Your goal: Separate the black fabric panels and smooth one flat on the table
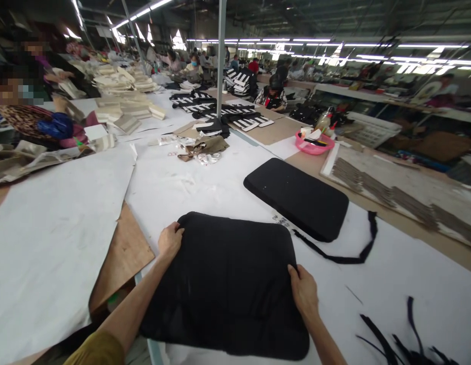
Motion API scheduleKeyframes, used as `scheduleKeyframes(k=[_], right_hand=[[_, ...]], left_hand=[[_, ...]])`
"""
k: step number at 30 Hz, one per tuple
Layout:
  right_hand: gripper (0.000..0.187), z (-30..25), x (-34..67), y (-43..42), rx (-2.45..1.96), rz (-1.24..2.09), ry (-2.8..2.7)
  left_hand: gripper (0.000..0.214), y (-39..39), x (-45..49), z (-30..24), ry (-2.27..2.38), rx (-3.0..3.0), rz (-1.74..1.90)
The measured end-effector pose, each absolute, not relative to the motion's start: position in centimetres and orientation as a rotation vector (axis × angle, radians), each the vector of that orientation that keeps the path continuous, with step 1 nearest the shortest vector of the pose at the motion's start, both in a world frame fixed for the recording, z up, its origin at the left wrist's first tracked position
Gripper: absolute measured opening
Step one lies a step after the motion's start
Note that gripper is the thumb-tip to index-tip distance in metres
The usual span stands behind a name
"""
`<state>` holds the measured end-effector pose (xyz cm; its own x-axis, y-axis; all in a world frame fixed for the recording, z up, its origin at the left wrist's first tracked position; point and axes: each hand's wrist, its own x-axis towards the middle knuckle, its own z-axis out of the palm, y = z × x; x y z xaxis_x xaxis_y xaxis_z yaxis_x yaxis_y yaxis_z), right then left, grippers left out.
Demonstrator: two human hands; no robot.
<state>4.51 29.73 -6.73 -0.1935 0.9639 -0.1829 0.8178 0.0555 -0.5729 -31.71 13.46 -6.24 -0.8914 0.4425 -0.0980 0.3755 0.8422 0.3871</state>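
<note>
A large black rounded rectangular fabric panel (235, 284) is held out in front of me, its near edge at the table's front. My left hand (170, 240) grips it near the far left corner, with the thumb on top. On the right edge, my right hand (303, 291) pinches the panel between thumb and fingers. Just beyond, a second black rounded panel (298, 197) lies flat on the white table covering (174, 187). A narrow black strip (334, 257) curves beside that panel. Several loose black strips (395, 339) lie at the lower right.
A pink basket (315, 146) with small tools stands at the back right, near a board with grey-brown strips (383, 190). A metal post (221, 61) rises beyond brown scraps (205, 148). Co-workers (37, 111) sit at the left by stacked beige pieces (124, 109).
</note>
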Motion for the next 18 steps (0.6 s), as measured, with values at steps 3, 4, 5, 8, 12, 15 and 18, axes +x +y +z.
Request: scheduleKeyframes(k=[3,4,5,8,12,15,18], right_hand=[[0.03,-6.81,4.66,29.88,-1.871,0.811,-2.098],[0.03,-6.8,4.72,29.89,-1.881,0.808,-2.1],[0.03,-6.78,4.78,29.87,-1.891,0.805,-2.104],[0.029,-6.65,4.94,29.7,-1.907,0.796,-2.115],[0.03,-6.5,4.99,29.49,-1.918,0.79,-2.112],[0.031,-6.49,4.78,29.65,-1.924,0.81,-2.11],[0.036,-6.37,4.62,30.09,-1.938,0.874,-2.09]], left_hand=[[0.021,13.5,-31.46,-6.53,2.853,0.672,0.517],[0.02,13.51,-31.45,-6.55,2.853,0.693,0.509],[0.02,13.55,-31.47,-6.53,2.851,0.714,0.503],[0.018,13.75,-31.54,-6.41,2.847,0.757,0.491],[0.018,13.98,-31.47,-6.23,2.845,0.765,0.485],[0.018,14.0,-31.34,-6.15,2.833,0.762,0.481],[0.023,14.05,-31.42,-6.05,2.815,0.735,0.467]])
